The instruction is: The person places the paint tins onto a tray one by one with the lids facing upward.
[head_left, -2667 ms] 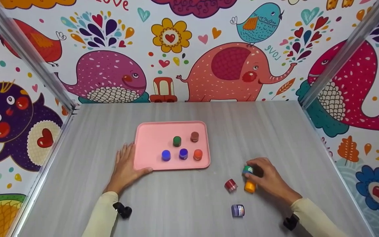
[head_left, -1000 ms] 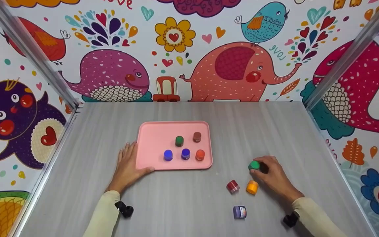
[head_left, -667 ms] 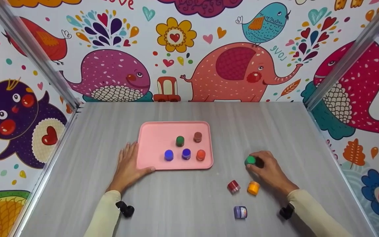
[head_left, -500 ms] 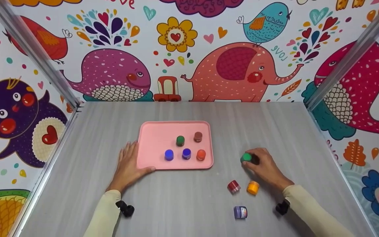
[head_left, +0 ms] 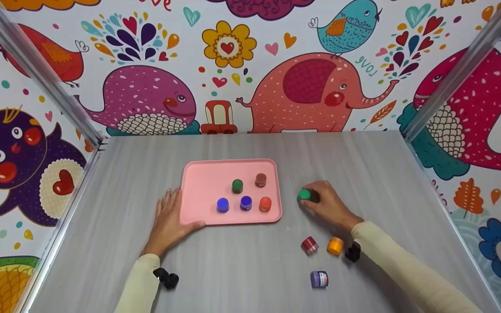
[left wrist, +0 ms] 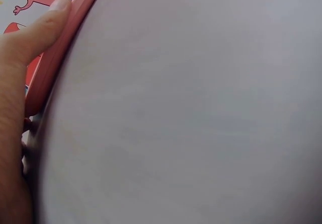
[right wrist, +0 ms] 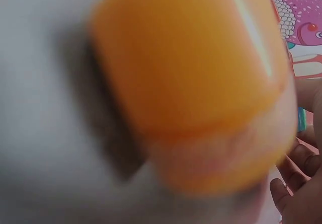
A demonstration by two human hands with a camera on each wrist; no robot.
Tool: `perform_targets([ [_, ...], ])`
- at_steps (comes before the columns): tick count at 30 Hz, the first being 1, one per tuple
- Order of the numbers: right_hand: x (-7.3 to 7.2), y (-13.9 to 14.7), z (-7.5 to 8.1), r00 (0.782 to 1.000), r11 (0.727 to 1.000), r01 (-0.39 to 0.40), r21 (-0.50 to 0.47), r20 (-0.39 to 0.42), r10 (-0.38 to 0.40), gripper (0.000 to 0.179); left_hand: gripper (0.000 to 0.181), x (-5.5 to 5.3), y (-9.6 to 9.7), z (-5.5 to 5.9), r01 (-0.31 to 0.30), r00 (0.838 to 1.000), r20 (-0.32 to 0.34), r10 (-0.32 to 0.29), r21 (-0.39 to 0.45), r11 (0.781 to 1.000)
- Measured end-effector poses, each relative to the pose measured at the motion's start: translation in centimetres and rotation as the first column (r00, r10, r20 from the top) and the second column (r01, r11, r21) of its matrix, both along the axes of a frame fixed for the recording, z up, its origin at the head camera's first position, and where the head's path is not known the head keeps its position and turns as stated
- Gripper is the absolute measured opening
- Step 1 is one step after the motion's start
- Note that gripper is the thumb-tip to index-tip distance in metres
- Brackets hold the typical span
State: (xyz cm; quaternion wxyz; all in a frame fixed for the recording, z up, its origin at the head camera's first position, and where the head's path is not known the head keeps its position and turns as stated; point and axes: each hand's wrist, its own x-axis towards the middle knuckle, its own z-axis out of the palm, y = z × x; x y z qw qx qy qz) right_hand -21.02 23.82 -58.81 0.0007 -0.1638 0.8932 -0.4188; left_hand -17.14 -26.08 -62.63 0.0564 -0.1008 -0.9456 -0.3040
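Observation:
My left hand (head_left: 168, 226) rests at the near left corner of a pink tray (head_left: 205, 178), fingers straight along its left side. Its thumb lies on the tray's front rim, as the left wrist view also shows. My right hand (head_left: 331, 206) pinches a small green-capped paint jar (head_left: 304, 194) between thumb and fingers, just right of the tray. Inside the tray stand several paint jars: dark green (head_left: 237, 186), brown (head_left: 261, 180), blue (head_left: 222, 205), dark blue (head_left: 246, 203) and orange-red (head_left: 265, 204).
On the grey table (head_left: 242, 269) a red paint jar (head_left: 309, 245), a yellow-orange one (head_left: 335, 246) and a purple one (head_left: 319, 279) lie on their sides below my right hand. The yellow-orange jar looms large in the right wrist view. Patterned walls (head_left: 146, 95) enclose the table.
My right hand has lifted the green-capped jar from beside the yellow-orange one and carried it left and away from me, toward the tray. My left hand stays at the tray.

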Motion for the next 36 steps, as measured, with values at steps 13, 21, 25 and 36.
perform_targets([
  [13, -2.5, -2.6, 1.5, 0.997, 0.998, -0.059, 0.020, 0.056, 0.057, 0.036, 0.134, 0.0, 0.2, 0.0, -0.012, 1.000, 0.008, 0.012, 0.009, 1.000],
  [21, -3.4, -3.9, 2.3, 0.996, 0.998, -0.061, 0.022, 0.073, 0.059, 0.039, 0.133, 0.0, 0.2, -0.1, -0.011, 1.000, -0.011, 0.011, 0.015, 1.000],
  [25, -3.8, -4.3, 2.5, 0.996, 0.997, -0.066, 0.039, 0.060, 0.064, 0.041, 0.134, 0.0, 0.1, -0.1, -0.011, 1.000, -0.006, 0.011, 0.017, 1.000],
  [36, -5.3, -6.2, 3.5, 0.990, 0.988, -0.138, 0.066, 0.014, 0.137, 0.039, 0.133, 0.0, 0.1, -0.2, 0.007, 0.999, -0.035, -0.006, 0.019, 1.000],
])
